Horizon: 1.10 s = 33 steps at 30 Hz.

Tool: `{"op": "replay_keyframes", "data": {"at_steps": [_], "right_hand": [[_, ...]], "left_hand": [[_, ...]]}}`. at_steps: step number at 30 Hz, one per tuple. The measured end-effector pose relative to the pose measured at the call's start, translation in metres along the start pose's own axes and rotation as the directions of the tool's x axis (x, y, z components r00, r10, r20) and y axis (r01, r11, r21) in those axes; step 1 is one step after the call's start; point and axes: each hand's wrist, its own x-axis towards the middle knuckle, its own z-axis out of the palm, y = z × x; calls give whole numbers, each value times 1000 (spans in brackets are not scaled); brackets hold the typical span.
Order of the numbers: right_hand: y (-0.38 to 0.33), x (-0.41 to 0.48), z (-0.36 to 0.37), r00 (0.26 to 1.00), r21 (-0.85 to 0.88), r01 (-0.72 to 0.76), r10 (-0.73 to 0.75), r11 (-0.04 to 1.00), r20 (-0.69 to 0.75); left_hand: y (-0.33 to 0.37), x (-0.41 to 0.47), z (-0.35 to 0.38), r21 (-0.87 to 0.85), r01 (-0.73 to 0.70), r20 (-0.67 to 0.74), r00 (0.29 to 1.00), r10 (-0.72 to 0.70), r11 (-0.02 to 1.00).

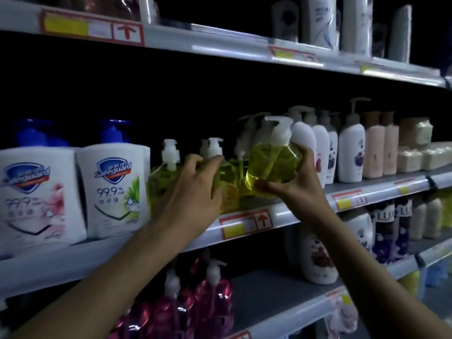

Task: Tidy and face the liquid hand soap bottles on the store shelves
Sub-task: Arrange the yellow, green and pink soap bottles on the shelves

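Yellow bottle: lifted off the middle shelf, tilted, pump leaning left, just right of the yellow row.
Right hand: wrapped round that bottle, thumb beneath, fingers behind; likely freeing a slot.
Left hand: fingers curled on a standing yellow bottle in the row, seemingly steadying or turning it to face out.
Safeguard bottles: left of the row, labels forward.
Pink bottles: shelf below the row, untouched.
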Motion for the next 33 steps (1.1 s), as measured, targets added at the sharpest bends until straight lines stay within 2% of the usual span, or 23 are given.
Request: {"op": "replay_keyframes", "data": {"at_steps": [6,11,13,16,19,21,24,26,27,30,31,32,33], "right_hand": [[29,42,-12,978,7,-97,94,995,186],[47,40,-8,938,-5,-210,203,978,282],[48,40,-5,910,-17,-247,239,969,339],[46,46,-5,863,-131,-279,308,951,401],[39,51,-11,807,-108,-361,368,926,461],[35,57,-12,817,-23,-403,371,915,441],[40,81,-1,895,-31,-393,390,919,218],[37,95,10,884,-79,-421,428,904,189],[33,99,13,873,-101,-417,429,903,231],[40,121,17,794,-123,-520,532,845,294],[37,126,19,754,-117,-542,543,832,371],[36,127,19,702,-105,-521,495,847,512],[40,128,18,609,-115,-509,451,853,652]], "left_hand": [[2,29,16,99,97,156,981,-112,990],[-1,28,24,173,50,108,992,-69,984],[-2,27,26,187,45,102,993,-65,981],[-4,27,27,184,41,80,995,-56,982],[-4,28,28,179,37,50,998,-47,983],[-3,27,31,184,35,37,998,-42,982],[-4,26,31,182,27,19,999,-31,983],[-5,26,30,169,26,16,999,-29,985],[-5,26,30,162,27,17,999,-30,986],[-3,25,29,137,33,31,999,-37,990],[-3,25,30,132,37,31,999,-42,991],[-2,25,30,127,45,30,998,-49,991],[-2,24,31,122,50,30,998,-54,991]]}}
